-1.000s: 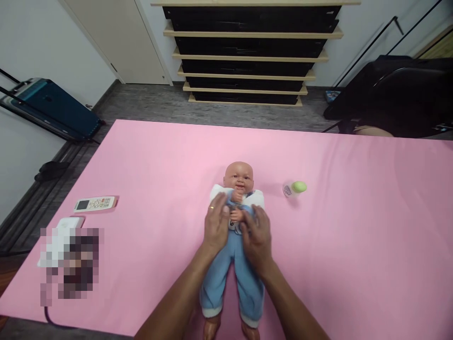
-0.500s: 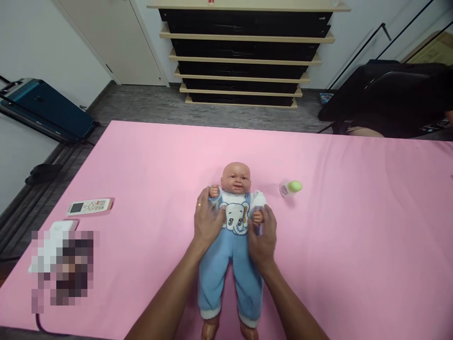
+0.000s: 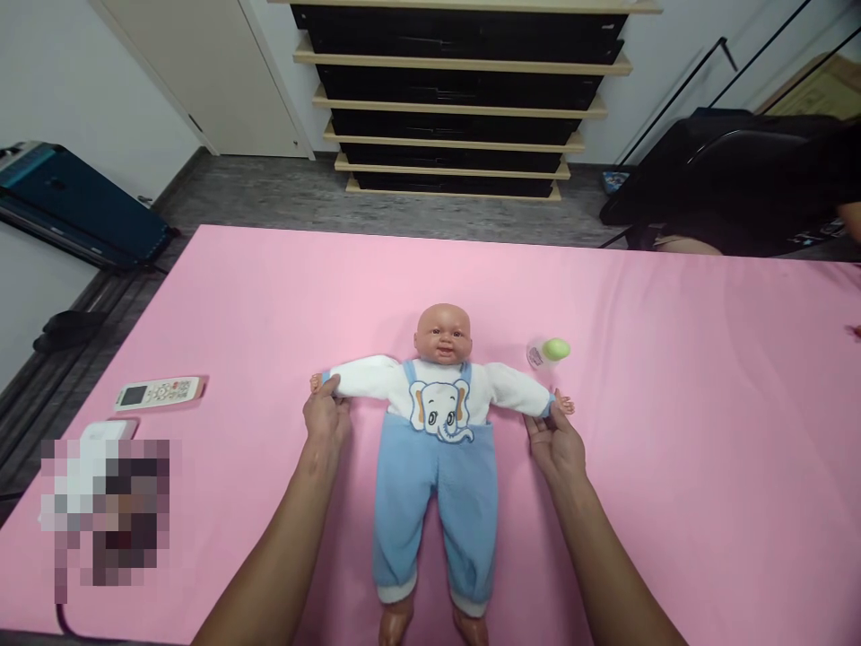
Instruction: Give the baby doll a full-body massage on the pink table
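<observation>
On its back on the pink cloth lies a baby doll (image 3: 436, 467), its head toward the far edge. It wears blue trousers with straps, an elephant face on the bib and a white long-sleeved top. Both doll arms stretch out sideways. My left hand (image 3: 326, 414) pinches the cuff at the doll's wrist on the left of the view. At the other cuff, my right hand (image 3: 557, 438) holds the wrist between thumb and fingers, palm turned partly up. A small bottle with a green cap (image 3: 555, 350) lies just beyond the doll's hand on the right.
A white remote control (image 3: 160, 393) and a white device (image 3: 111, 431), partly blurred out, lie at the left of the pink-covered table (image 3: 673, 431). Beyond it are a drawer unit (image 3: 450, 85), a blue suitcase (image 3: 81, 206) and, at right, a person partly visible beside a black chair (image 3: 726, 179).
My hands have moved apart from the doll's chest, drawing its bent arms out straight to both sides. The view has shifted slightly.
</observation>
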Motion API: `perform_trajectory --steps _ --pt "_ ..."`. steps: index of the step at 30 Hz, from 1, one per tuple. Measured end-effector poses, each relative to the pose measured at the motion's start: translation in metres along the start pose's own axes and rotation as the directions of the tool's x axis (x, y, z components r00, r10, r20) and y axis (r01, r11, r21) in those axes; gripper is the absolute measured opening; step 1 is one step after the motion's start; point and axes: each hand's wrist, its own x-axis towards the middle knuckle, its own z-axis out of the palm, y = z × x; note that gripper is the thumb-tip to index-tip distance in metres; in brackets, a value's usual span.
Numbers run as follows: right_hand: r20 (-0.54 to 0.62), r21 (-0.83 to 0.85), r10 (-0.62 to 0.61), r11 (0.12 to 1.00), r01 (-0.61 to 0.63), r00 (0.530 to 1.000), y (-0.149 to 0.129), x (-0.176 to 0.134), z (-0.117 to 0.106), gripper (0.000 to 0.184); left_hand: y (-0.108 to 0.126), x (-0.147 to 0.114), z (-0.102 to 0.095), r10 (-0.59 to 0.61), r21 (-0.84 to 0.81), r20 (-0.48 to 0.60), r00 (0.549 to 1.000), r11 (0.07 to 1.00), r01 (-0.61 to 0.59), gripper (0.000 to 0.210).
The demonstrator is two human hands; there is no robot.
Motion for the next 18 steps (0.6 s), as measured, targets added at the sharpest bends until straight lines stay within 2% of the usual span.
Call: perform_trajectory --steps 8,18 --pt "0.017 -0.005 -0.001 1.0 0.001 1.0 0.0016 0.0026 -0.0044 0.043 -0.0001 0.0034 -0.0041 -0.051 -0.017 0.027 0.998 0.999 0.052 0.025" --pt "0.041 -0.016 -0.003 1.0 0.003 0.999 0.0006 0.0027 -0.0046 0.048 -0.0005 0.0018 -0.0055 0.008 0.039 0.078 0.997 0.999 -0.011 0.025"
